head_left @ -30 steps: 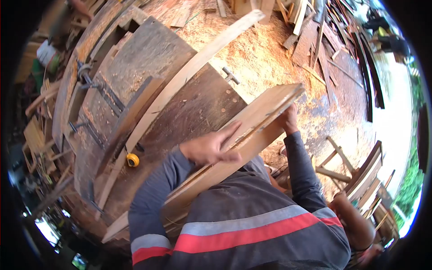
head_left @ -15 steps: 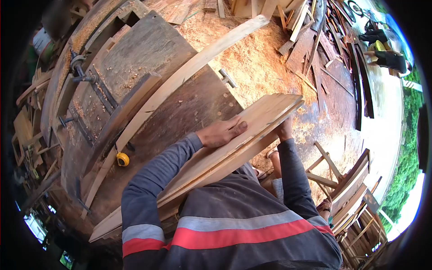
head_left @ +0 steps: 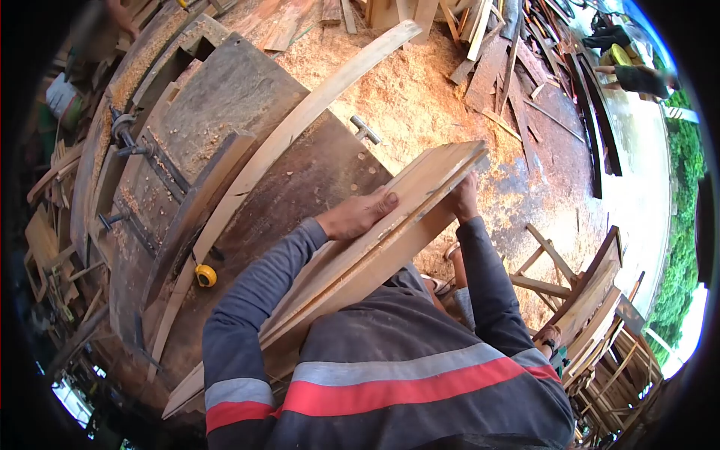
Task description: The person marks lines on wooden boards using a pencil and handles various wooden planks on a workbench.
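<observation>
Two long pale wooden boards [head_left: 426,184] lie face to face and slant across the front of my body. My left hand [head_left: 358,215] presses on their near-left side, thumb on the wood and fingers closed along the board. Around the far end, my right hand [head_left: 466,198] grips the opposite edge, its fingertips partly hidden by the wood. Left of the boards, a long curved wooden strip [head_left: 296,129] rests over the workbench [head_left: 330,169]. A yellow tape measure [head_left: 205,275] sits beside the strip's lower part.
A dark curved beam [head_left: 196,214] and bar clamps [head_left: 129,136] are on the bench at left. A metal clamp end [head_left: 365,129] sticks out at the bench edge. Sawdust [head_left: 405,90] covers the ground. Stacked lumber [head_left: 592,330] stands at right, near another person's hand [head_left: 551,335].
The boards have tilted slightly, showing more of the lower board's face, and their far end has shifted left and up in view. Both hands keep their hold.
</observation>
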Demonstrator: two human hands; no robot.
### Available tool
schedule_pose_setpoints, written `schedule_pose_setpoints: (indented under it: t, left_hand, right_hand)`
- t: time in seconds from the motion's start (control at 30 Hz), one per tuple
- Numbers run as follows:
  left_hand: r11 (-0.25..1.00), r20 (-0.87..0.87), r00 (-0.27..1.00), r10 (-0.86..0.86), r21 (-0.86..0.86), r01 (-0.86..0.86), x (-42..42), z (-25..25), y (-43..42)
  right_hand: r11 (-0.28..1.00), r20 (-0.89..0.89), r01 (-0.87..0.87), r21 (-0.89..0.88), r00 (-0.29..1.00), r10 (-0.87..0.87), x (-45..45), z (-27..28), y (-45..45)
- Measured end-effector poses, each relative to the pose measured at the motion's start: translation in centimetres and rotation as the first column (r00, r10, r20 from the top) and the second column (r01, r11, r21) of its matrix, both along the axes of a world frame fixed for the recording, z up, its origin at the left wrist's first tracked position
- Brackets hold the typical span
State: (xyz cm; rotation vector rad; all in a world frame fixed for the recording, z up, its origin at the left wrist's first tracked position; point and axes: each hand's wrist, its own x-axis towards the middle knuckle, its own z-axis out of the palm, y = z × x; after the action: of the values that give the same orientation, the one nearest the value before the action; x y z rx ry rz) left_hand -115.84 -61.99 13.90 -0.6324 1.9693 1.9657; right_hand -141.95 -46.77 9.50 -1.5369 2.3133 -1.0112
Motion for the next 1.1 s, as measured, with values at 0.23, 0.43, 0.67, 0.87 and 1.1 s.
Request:
schedule_pose_setpoints:
  t: [0.23, 0.43, 0.67, 0.87, 1.1]
  left_hand:
    - [0.998, 0.006, 0.999, -0.040, -0.040, 0.040, -1.0, 4.1, -0.4]
    - [0.979, -0.122, 0.986, 0.112, -0.156, -0.130, -3.2, 10.8, -0.7]
    - [0.680, -0.008, 0.959, 0.283, -0.703, -0.207, -8.5, 12.6, 5.1]
    - [0.592, 0.152, 0.936, 0.317, -0.803, -0.070, -9.0, 12.6, 5.2]
    - [0.579, 0.043, 0.947, 0.318, -0.800, -0.158, -8.8, 11.7, 5.2]
  right_hand:
    - [0.984, 0.279, 0.169, 0.063, 0.943, -0.180, 0.1, 0.1, -1.0]
    - [0.841, 0.719, 0.438, -0.316, 0.689, -0.089, -0.3, -1.5, -1.0]
    - [0.819, 0.861, 0.462, -0.339, 0.503, 0.072, -0.6, 0.1, 3.3]
    - [0.929, 0.675, 0.074, -0.362, 0.708, 0.207, -1.0, 2.7, 3.9]
    - [0.930, 0.459, -0.177, -0.323, 0.830, 0.317, -1.4, 1.1, 4.0]
